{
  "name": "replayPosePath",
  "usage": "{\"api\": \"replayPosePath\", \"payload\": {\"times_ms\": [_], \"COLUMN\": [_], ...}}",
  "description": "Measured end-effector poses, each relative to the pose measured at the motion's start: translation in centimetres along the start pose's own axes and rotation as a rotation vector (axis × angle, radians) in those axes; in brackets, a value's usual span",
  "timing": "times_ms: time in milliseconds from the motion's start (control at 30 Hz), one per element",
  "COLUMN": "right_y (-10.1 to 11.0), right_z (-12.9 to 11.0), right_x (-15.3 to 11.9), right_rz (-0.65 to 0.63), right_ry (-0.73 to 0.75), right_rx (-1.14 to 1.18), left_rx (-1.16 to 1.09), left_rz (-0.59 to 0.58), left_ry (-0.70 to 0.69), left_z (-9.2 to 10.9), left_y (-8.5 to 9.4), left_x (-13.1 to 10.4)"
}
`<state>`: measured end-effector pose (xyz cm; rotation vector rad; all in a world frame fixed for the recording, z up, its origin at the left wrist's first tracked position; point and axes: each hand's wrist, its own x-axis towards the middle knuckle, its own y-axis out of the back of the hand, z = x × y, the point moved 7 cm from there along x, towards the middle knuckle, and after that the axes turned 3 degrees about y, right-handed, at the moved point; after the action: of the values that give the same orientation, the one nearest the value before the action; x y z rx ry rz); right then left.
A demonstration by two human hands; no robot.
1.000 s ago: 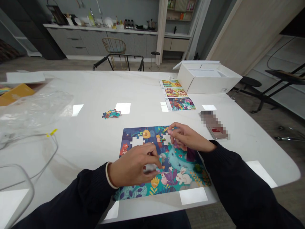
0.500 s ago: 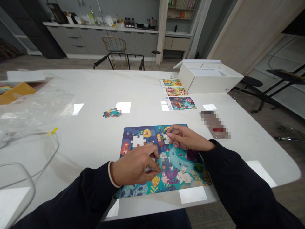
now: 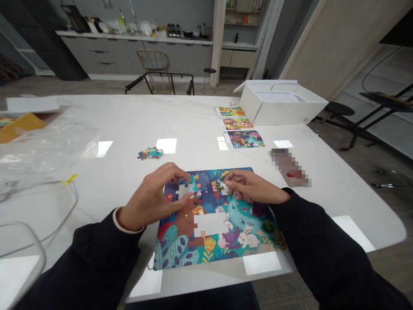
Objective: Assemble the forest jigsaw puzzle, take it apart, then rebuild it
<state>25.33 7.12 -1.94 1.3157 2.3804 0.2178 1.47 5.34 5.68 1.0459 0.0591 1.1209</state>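
Observation:
A colourful jigsaw puzzle (image 3: 180, 252) with forest animals lies flat on the white table. Over its upper left part is my left hand (image 3: 158, 193), thumb and fingertips around the edges of a puzzle piece (image 3: 194, 184). White backing shows beside that piece, and a larger bare gap (image 3: 209, 224) is near the puzzle's middle. My right hand (image 3: 250, 185) rests above the upper right part, fingers curled and pinched beside a small white gap. Whatever lies between its fingertips is hidden. Loose puzzle pieces (image 3: 151, 153) sit in a small pile beyond the puzzle.
A picture sheet (image 3: 245, 139) and an open white box (image 3: 287, 113) stand at the far right, with a blurred phone (image 3: 292, 168) nearer. At left are clear plastic wrapping (image 3: 54, 142), a yellow box (image 3: 24, 128) and white cables (image 3: 72, 198). A chair (image 3: 161, 79) is behind the table.
My left hand has moved up and left with the puzzle piece, from the middle gap to the upper left gap, uncovering the middle. My right hand has hardly moved.

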Motion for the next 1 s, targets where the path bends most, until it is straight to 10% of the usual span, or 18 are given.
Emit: {"api": "replayPosePath", "payload": {"times_ms": [333,767,1000], "right_y": [0.0,-1.1,3.3], "right_z": [0.3,-2.6,-2.9], "right_x": [0.0,-1.0,-1.3], "right_rz": [-0.006,-0.096,0.396], "right_ry": [0.003,0.116,0.199], "right_rx": [-0.001,0.15,0.264], "left_rx": [0.103,-0.254,-0.234], "left_rz": [0.232,-0.218,-0.181], "left_ry": [0.086,-0.102,-0.06], "left_z": [-1.5,2.2,1.8], "left_y": [3.2,-3.6,-3.1], "left_x": [-0.1,-0.9,-0.9]}}
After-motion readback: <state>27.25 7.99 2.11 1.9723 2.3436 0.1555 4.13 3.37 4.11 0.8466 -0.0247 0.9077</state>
